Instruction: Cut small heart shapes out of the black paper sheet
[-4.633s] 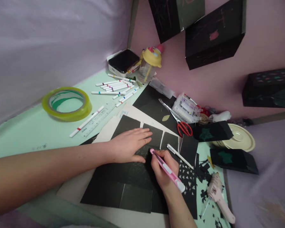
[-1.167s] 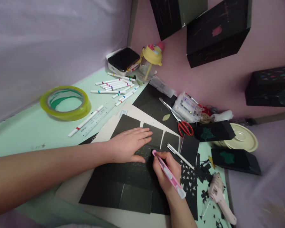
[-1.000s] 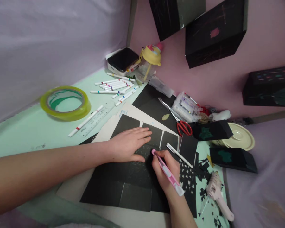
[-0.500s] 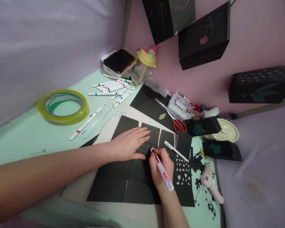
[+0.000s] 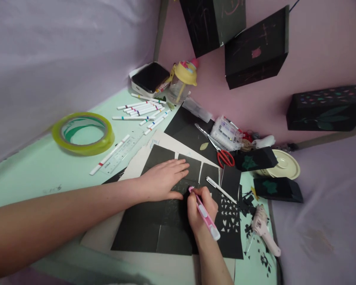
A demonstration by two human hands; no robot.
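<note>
My left hand (image 5: pixel 161 180) lies flat on a sheet of black card (image 5: pixel 142 221), fingers stretched to the right. Just beside it, my right hand (image 5: pixel 202 209) is closed around a pink utility knife (image 5: pixel 206 217), whose tip end points down at the card. The blade itself is too small to make out. Small cut-out stars, hearts and triangles (image 5: pixel 230 213) pattern the card's right part. A white pen (image 5: pixel 221 190) rests on the card to the right of the knife. Pale board (image 5: pixel 97 233) lies beneath the card.
A roll of yellow-green tape (image 5: pixel 83 148), a clear ruler (image 5: pixel 121 156) and several white markers (image 5: pixel 145 109) lie at the left. Red-handled scissors (image 5: pixel 225 158) are behind my hands. A glue gun (image 5: pixel 264 229) and black scraps lie right. Black boxes (image 5: pixel 256 53) hang above.
The whole view has shifted slightly. My hands keep nearly the same places on the card, the right one still holding the knife.
</note>
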